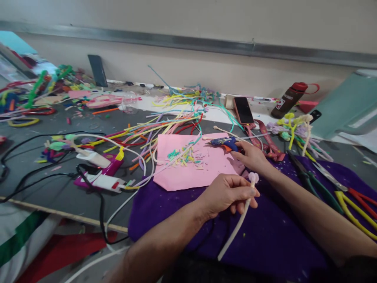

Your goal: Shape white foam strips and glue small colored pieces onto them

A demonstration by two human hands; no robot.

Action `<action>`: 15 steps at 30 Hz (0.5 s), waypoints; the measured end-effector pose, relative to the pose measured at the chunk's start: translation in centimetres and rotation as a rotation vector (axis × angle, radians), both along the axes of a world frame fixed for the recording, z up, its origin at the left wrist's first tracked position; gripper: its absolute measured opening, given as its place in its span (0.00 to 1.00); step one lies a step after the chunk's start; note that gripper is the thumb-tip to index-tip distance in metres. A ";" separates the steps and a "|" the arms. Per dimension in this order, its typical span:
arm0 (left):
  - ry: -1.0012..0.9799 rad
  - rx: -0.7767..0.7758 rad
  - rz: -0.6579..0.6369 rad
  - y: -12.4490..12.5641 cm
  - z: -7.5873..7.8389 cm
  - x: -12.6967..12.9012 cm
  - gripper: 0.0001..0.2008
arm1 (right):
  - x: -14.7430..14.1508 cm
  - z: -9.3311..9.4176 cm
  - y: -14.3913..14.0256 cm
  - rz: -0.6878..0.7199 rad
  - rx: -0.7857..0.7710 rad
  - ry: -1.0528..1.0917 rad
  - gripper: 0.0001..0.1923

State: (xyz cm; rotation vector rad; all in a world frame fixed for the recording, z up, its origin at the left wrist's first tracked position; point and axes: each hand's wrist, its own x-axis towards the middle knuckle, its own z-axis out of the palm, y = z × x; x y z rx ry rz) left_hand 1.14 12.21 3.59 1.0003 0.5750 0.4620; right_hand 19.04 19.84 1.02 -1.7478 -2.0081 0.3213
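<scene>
My left hand (228,194) pinches a cream pipe-cleaner stem (235,234) just below a small pale lilac flower (253,178) at its top. The stem's lower end hangs over the purple cloth (282,243). Farther off, my right hand (251,158) has its fingers at the handle of a blue glue gun (224,143) with an orange trigger. The gun's nozzle points left over a pink sheet (176,179). Short snippets of pipe cleaner (187,156) in teal, yellow and lilac are scattered on that sheet. My right palm side is hidden.
Scissors (338,184) and green-handled pliers (312,181) lie right. A phone (244,110) and a brown bottle (290,100) stand behind. Loose pipe cleaners (165,127) spread across the table. Left, a magenta power strip (108,169) trails cables.
</scene>
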 end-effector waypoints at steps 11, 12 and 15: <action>0.039 0.030 -0.036 -0.2 0.0 0.0 0.13 | -0.6 0.8 -1.3 0.077 0.269 -0.217 0.15; 0.045 0.030 -0.040 -0.3 0.0 0.0 0.14 | -0.9 0.8 -1.5 0.125 0.292 -0.198 0.13; 0.041 0.032 -0.054 -0.4 0.1 -0.1 0.13 | -1.7 0.5 -1.9 0.241 0.282 -0.173 0.12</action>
